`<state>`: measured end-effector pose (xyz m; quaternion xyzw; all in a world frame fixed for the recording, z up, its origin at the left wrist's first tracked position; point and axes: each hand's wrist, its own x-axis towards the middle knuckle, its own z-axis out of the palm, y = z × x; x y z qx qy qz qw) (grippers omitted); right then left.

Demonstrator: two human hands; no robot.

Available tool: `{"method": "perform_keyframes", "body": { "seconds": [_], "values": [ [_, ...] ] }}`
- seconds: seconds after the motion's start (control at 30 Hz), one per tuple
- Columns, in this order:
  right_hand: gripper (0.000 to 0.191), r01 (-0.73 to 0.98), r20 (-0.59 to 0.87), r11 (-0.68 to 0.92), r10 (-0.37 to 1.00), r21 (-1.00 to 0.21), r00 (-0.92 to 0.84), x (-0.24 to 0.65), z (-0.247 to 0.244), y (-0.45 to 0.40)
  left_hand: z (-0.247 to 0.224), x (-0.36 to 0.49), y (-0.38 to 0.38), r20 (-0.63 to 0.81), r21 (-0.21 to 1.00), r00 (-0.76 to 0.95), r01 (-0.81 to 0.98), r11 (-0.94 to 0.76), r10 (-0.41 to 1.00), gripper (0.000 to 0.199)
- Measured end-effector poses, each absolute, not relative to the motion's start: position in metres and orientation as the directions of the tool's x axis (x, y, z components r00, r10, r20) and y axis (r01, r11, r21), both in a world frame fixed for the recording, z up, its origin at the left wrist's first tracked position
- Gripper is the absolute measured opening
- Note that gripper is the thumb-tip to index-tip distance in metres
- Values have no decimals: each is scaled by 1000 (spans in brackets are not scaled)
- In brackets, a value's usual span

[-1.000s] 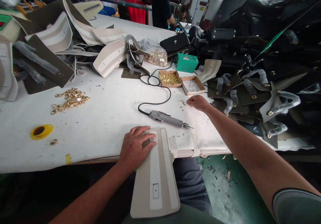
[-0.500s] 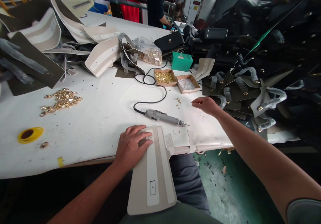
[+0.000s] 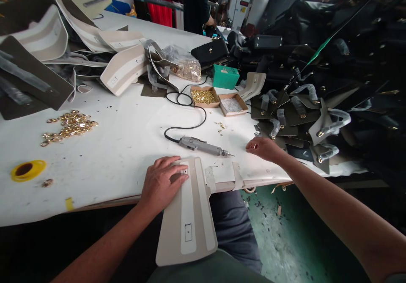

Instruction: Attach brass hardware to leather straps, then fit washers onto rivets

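Note:
A beige panel [image 3: 173, 232] with lighter strips hangs over the table's front edge toward my lap. My left hand [image 3: 161, 183] rests on its upper left part, thumb and fingers around a small marked slot. To the right, my right hand [image 3: 261, 147] is closed in a pinch low over the white table; what it holds, if anything, is too small to name. A grey electric screwdriver [image 3: 203, 146] lies between and behind the hands, its tip to the right. Several small gold pieces [image 3: 221, 126] are scattered behind the tip.
Open boxes hold gold parts [image 3: 204, 96] and clear bits [image 3: 233, 105], near a green box [image 3: 226, 76]. Gold rings [image 3: 72, 124] and yellow tape [image 3: 28, 170] lie left. Panels [image 3: 125, 69] are piled back left, dark bag pieces [image 3: 300, 114] right. A person [image 3: 195, 8] stands behind.
My right hand has moved nearer the table's front edge, away from the scattered gold pieces. The view has shifted slightly; my left hand stays on the panel.

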<state>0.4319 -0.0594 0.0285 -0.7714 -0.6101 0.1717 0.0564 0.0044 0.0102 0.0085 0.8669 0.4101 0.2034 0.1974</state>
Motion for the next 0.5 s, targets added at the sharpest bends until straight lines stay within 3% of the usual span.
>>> {"method": "perform_keyframes", "body": {
  "seconds": [0.3,0.5],
  "values": [
    [14,922,-238,-351,921,-161,309,420,41,-59,10,5,9,180,514,575,637,-575,798,20],
    [19,873,-298,-461,866,-161,402,413,45,-63,9,4,10,183,512,580,633,-581,794,20]
  ]
}}
